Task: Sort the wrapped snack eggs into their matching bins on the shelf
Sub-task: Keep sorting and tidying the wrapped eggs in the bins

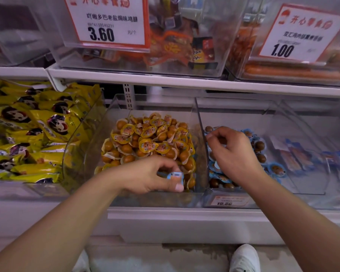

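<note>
I am watching the left hand pinching a blue-wrapped egg over the yellow-egg bin, seemingly a stray; the right hand is hovering, fingers curled, over the blue-egg bin, contents untellable.

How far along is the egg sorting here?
Mostly done, it seems: the yellow-wrapped eggs fill the middle bin and blue-wrapped eggs lie in the right bin. In hand: the left hand pinches a blue-wrapped egg over the yellow pile. It needs moving right. The right hand reaches among the blue ones.
</note>
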A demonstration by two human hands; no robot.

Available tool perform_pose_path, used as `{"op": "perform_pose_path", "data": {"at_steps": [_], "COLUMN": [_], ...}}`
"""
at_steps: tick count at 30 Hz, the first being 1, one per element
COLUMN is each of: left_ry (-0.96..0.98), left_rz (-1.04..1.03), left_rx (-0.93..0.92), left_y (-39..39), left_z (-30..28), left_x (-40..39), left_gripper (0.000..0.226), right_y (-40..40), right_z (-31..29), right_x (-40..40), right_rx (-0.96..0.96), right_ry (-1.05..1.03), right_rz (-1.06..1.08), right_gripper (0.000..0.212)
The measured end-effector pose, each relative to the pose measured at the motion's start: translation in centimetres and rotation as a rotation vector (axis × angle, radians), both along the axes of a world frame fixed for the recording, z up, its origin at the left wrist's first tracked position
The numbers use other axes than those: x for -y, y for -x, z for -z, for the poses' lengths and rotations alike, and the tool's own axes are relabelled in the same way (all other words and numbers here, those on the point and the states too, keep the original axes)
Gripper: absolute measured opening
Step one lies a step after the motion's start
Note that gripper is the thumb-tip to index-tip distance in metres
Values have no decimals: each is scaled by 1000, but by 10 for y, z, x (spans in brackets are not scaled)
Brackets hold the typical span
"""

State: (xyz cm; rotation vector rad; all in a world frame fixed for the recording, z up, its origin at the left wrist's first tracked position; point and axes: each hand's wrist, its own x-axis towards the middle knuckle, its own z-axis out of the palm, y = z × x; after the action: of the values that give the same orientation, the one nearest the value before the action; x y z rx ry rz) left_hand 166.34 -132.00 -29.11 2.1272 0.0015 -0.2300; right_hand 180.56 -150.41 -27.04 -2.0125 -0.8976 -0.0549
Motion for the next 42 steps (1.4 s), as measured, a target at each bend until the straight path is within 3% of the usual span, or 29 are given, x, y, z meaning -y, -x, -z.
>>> {"op": "perform_pose_path", "data": {"at_steps": [4,7,10,12,15,17,18,20,22,24,25,27,29,30,32,34,36,38,40,42], "left_ry": [351,854,1192,1271,1234,1163,1103,960,834,849,862,835,779,667,231,-62,-127,-145,-28,113], "left_rz": [-451,-846,-953,-942,-932,-948,-959,-991,-1058,-1048,-1026,-1007,-995,-993,-923,-716,-587,-526,-441,-374], "left_rx": [91,57,45,63,103,147,181,230,234,217,215,247,335,402,578,641,572,541,563,595], "left_y": [7,3,-2,-2,0,2,3,6,10,14,17,19,17,17,18,19,17,15,15,17], "left_z": [2,-6,-16,-17,-13,-11,-9,-6,-3,-3,-5,-7,-11,-11,-10,-8,-4,-2,-3,-5], "left_x": [-10,-12,-15,-12,-5,-4,-5,-9,-17,-25,-27,-31,-27,-23,-13,2,13,19,22,23], "left_gripper": [28,36,31,34,36,31,30,28,26,26,26,27,25,22,15,24,52,76,85,79], "right_y": [7,23,44,60,85,90,89,83,71,59,54,50,55,60,71,78,81,80,73,62], "right_z": [-10,-15,-14,-10,0,9,12,17,18,17,15,9,5,1,-7,-12,-14,-15,-17,-26], "right_x": [-2,-9,-22,-37,-66,-79,-84,-88,-88,-84,-81,-79,-79,-79,-79,-77,-76,-72,-62,-46], "right_rx": [-6,73,66,-165,-858,-1071,-1070,-980,-694,-307,-236,-412,-806,-1012,-1378,-1557,-1538,-1391,-1268,-1155], "right_ry": [-116,-204,-193,-106,-134,-255,-294,-266,-109,84,113,-15,-215,-291,-396,-486,-574,-560,-490,-464], "right_rz": [-16,-45,-142,-228,-341,-329,-304,-252,-173,-100,-77,-66,-83,-109,-254,-376,-347,-270,-249,-249], "right_gripper": [17,14,18,33,57,39,25,20,25,28,27,22,20,20,26,40,37,29,26,25]}}
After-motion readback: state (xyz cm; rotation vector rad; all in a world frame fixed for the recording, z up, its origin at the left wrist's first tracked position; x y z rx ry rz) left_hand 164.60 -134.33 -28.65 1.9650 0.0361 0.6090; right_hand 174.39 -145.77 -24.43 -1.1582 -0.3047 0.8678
